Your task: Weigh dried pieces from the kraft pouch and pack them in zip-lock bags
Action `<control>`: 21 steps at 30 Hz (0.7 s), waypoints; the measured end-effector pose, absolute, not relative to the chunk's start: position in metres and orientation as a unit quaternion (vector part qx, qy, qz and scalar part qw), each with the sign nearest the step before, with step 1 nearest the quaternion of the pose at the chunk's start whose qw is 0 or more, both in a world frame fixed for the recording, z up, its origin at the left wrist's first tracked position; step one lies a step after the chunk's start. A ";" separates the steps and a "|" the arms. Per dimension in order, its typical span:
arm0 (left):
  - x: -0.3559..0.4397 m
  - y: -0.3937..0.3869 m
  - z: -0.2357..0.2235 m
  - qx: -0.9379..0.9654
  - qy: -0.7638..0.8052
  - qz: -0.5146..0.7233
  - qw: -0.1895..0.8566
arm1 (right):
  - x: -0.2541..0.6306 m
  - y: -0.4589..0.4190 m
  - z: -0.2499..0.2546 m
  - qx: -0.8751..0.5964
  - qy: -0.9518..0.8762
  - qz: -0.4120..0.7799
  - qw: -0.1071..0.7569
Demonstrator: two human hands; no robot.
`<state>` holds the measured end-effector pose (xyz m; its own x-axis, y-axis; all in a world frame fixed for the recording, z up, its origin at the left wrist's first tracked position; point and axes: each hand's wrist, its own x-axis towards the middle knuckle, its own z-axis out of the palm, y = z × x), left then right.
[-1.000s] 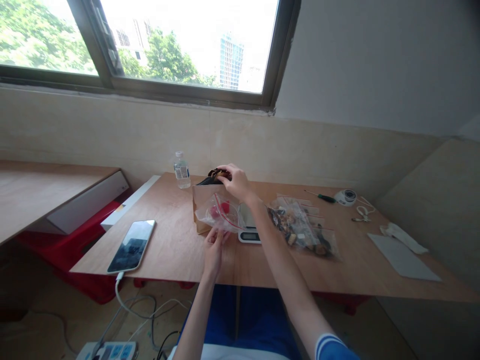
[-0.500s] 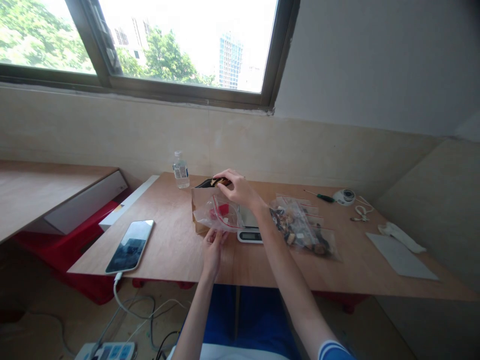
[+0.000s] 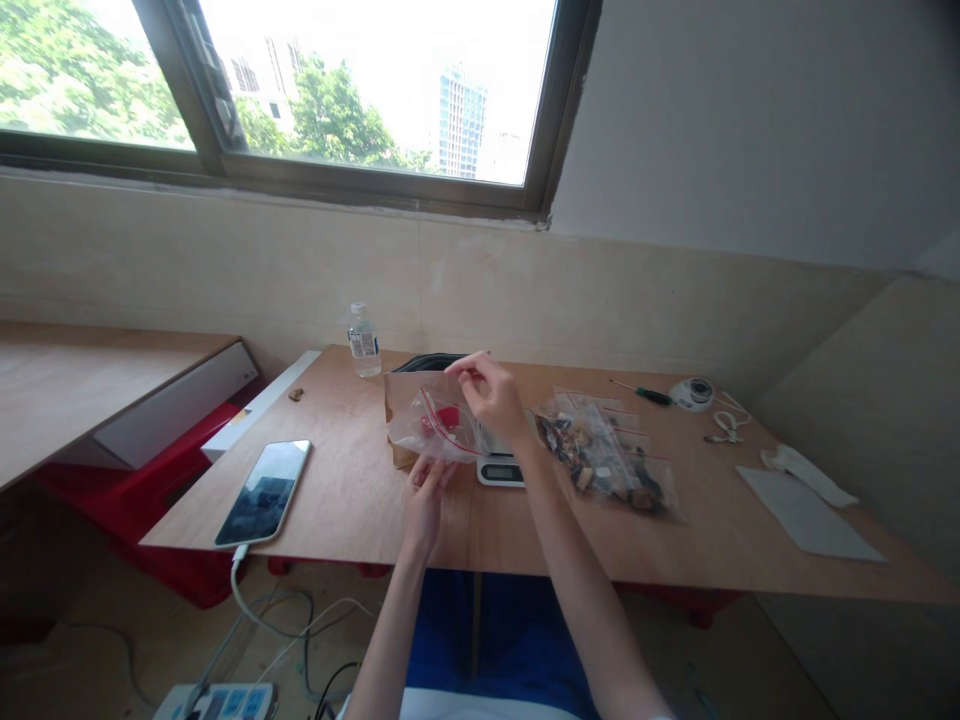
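Observation:
My left hand (image 3: 426, 485) pinches the lower edge of a clear zip bag (image 3: 405, 430) with a red seal line; something red shows in or through it. Behind the bag stands a brown paper bag (image 3: 393, 392) with a dark lining (image 3: 431, 362) at its mouth. Over its right side, my right hand (image 3: 491, 395) hovers with loosely bent fingers, and I see nothing in them. A small brown piece (image 3: 296, 394) is at the table's far left. Beneath my right wrist sits a white digital scale (image 3: 501, 472), partly covered.
Several zip bags (image 3: 600, 455) of dark and brown dried pieces lie right of the scale. Farther right are a screwdriver (image 3: 651, 396), a white dome camera (image 3: 691, 394) and a white sheet (image 3: 806, 512). A phone (image 3: 264, 492) on a cable and a water bottle (image 3: 364, 345) are left.
The dark brown dried piece has left my right hand, which has drawn slightly right from the paper bag's mouth. A small brown piece now appears at the far left. My left hand stays put.

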<state>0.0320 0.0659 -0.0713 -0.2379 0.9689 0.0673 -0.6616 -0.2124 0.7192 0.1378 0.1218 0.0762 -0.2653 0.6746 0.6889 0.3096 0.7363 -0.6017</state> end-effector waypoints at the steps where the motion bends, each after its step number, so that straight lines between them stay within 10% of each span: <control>1: 0.031 0.066 -0.071 0.270 0.283 0.728 0.562 | 0.141 0.118 0.072 -0.335 -0.770 0.213 0.500; 8: 0.022 0.062 -0.068 0.303 0.298 0.692 0.584 | 0.159 0.111 0.030 -0.382 -0.816 0.347 0.260; 21: 0.011 0.056 -0.051 0.344 0.314 0.640 0.611 | 0.152 0.102 0.013 -0.285 -0.784 0.487 0.259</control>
